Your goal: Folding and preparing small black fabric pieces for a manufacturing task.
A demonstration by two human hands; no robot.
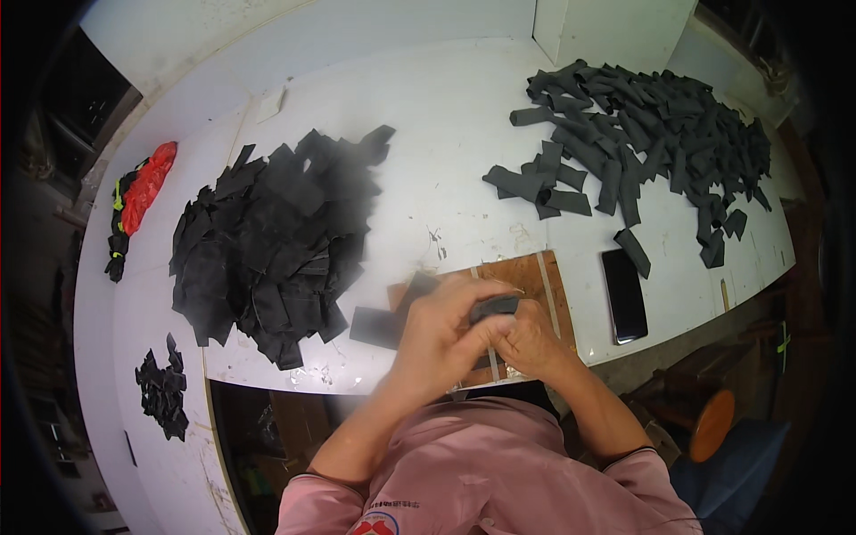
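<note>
Close to my body, my left hand (pixel 439 337) and my right hand (pixel 531 342) come together over a brown wooden board (pixel 540 278). Between them they grip a dark grey rolled piece (pixel 495 308), bent into a short tube; fabric or foam, I cannot tell which. The fingers of both hands are closed on it and cover part of it. Beside my left hand a flat dark piece (pixel 374 327) lies on the table, and another dark piece (pixel 421 287) shows behind that hand, partly blurred.
A big heap of flat black pieces (pixel 267 241) covers the left of the white table (pixel 428 116). Rolled dark grey tubes (pixel 651 134) pile up at the far right. A black phone (pixel 624 297) lies right of the board. Small black scraps (pixel 162 392) and a red bag (pixel 149 189) sit further left.
</note>
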